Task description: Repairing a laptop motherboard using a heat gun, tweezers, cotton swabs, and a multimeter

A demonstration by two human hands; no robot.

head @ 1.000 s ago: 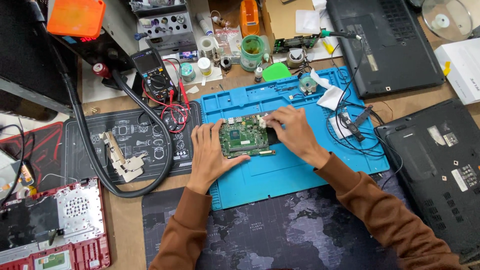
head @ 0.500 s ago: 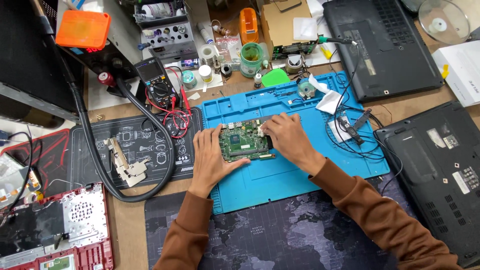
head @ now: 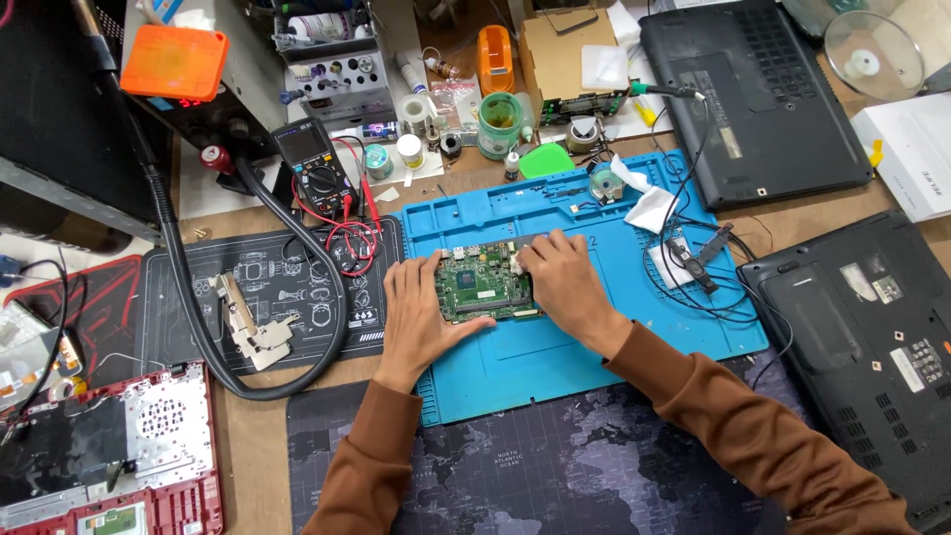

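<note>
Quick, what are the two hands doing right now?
Left hand: open, fingers spread, steadying the left edge of the small green circuit board on the blue silicone mat.
Right hand: curled over the board's right edge; grip cannot be told.

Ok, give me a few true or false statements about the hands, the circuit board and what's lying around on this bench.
1. Both hands rest on the green circuit board. True: left hand, right hand.
2. The board lies on a red mat. False: on the blue mat.
3. A multimeter with red leads sits left of the blue mat. True.
4. The closed black laptop lies under the board. False: it lies apart, at upper right.
</note>
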